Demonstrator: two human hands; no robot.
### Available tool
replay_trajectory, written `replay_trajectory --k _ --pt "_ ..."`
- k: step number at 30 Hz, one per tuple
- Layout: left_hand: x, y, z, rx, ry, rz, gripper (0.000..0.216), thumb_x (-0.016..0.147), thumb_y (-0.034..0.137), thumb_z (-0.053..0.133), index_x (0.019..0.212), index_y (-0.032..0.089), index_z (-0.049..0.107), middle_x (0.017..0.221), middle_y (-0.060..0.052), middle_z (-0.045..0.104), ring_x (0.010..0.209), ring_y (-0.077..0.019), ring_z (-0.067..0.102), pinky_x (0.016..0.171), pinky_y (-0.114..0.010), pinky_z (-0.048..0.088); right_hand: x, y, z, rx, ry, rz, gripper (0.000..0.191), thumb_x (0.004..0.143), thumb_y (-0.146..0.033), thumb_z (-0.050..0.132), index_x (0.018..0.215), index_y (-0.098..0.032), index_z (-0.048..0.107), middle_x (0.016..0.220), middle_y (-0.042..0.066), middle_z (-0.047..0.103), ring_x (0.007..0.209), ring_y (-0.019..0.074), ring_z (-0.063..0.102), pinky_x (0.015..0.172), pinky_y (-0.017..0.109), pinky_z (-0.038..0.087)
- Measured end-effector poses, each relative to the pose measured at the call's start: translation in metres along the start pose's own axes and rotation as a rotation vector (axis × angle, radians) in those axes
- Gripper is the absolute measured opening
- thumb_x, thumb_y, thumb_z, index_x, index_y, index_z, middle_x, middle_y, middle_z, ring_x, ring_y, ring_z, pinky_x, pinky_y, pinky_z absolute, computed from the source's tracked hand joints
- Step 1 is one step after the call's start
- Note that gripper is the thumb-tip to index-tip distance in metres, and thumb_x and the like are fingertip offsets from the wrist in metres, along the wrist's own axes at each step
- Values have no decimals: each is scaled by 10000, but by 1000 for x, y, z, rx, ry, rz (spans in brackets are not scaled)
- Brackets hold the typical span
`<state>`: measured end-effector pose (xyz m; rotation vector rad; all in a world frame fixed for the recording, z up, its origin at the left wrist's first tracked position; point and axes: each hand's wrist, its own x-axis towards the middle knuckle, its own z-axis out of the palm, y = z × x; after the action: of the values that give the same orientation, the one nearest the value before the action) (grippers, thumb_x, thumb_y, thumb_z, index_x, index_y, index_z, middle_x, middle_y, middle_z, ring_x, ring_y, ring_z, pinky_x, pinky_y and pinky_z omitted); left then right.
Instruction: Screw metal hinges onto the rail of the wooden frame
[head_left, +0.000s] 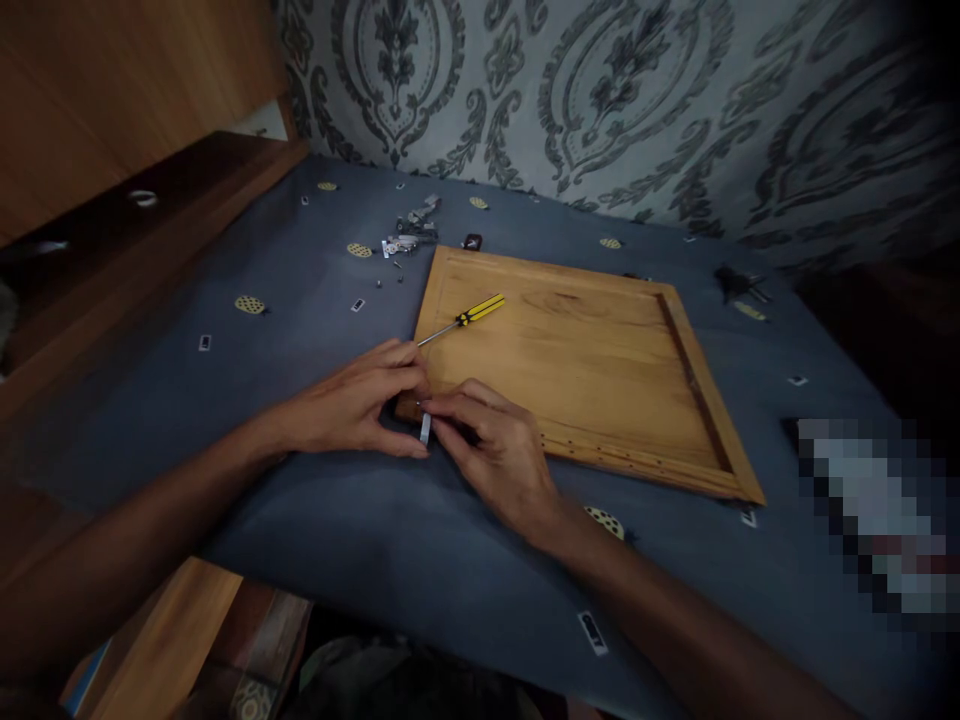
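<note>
A wooden panel door (600, 370) lies flat on a blue patterned cloth (300, 340). Both hands meet at its near left corner. My left hand (352, 405) curls its fingers around a small metal piece (425, 428) at that corner. My right hand (491, 450) pinches the same metal piece from the other side, fingers pressed together. A yellow and black screwdriver (469, 317) rests on the panel just beyond the hands, its tip pointing toward them.
A heap of metal hinges and screws (409, 235) lies on the cloth behind the panel's far left corner. A dark object (739, 285) sits at the far right. Wooden furniture (112, 200) stands to the left, patterned wallpaper (600, 100) behind.
</note>
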<state>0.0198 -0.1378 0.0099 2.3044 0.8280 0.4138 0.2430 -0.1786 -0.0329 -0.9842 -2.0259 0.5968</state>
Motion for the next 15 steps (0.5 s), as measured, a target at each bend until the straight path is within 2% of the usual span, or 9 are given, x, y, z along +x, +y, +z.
replay_trajectory --k 7,15 --pt "-1 -2 1 11 18 29 361 919 508 790 1012 184 660 1174 -53 609 1108 -234 540 1014 -334 448 0 0 -2 65 29 9 197 968 -130 650 1015 -233 810 861 18 733 735 147 696 666 261 541" --pt "-1 -3 1 16 15 18 396 917 552 784 1009 187 661 1146 -51 608 1091 -236 537 993 -339 448 0 -1 -4 78 -5 14 171 1021 -194 636 1033 -232 802 926 49 771 840 177 737 768 299 579"
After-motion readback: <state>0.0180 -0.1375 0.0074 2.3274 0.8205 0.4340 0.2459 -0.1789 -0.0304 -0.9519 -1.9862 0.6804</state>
